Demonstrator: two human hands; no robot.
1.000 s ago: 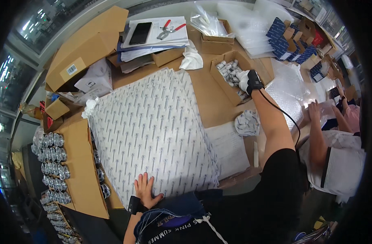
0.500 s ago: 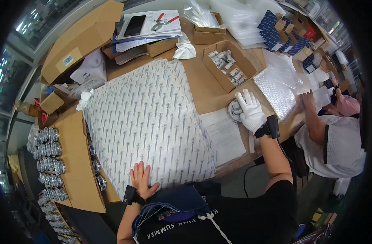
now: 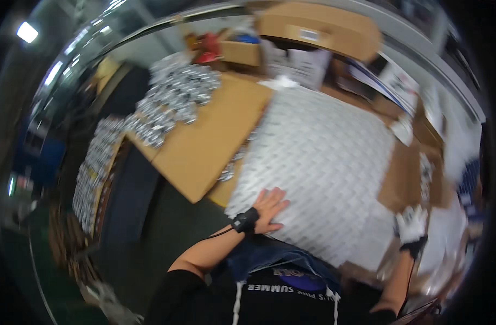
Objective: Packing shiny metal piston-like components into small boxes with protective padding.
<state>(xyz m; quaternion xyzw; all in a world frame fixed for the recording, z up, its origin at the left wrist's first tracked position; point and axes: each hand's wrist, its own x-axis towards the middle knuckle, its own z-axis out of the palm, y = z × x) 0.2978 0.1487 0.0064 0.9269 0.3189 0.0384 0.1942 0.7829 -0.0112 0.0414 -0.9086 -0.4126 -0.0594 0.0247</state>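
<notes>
My left hand (image 3: 268,210) lies flat with fingers spread on the near left part of a broad stack of white patterned paper sheets (image 3: 318,157). Nothing is in it. My right hand (image 3: 412,225), in a white glove, is beyond the stack's right edge, near the front of an open brown cardboard box (image 3: 397,187). Its fingers look stretched out, though motion blurs them. Small whitish wrapped pieces (image 3: 425,176) sit in that box. Whatever lies under or beside the gloved hand is too smeared to make out.
A brown cardboard sheet (image 3: 215,130) adjoins the stack on the left, beside many shiny metal round parts (image 3: 174,97). More such parts (image 3: 99,173) stand farther left. A large carton (image 3: 318,27) and papers (image 3: 394,86) line the back. Clear plastic wrap (image 3: 440,233) lies right.
My view has swung left, bringing more metal parts in and shifting the stack and box rightward. My left hand stays flat on the paper; my right hand remains near the box.
</notes>
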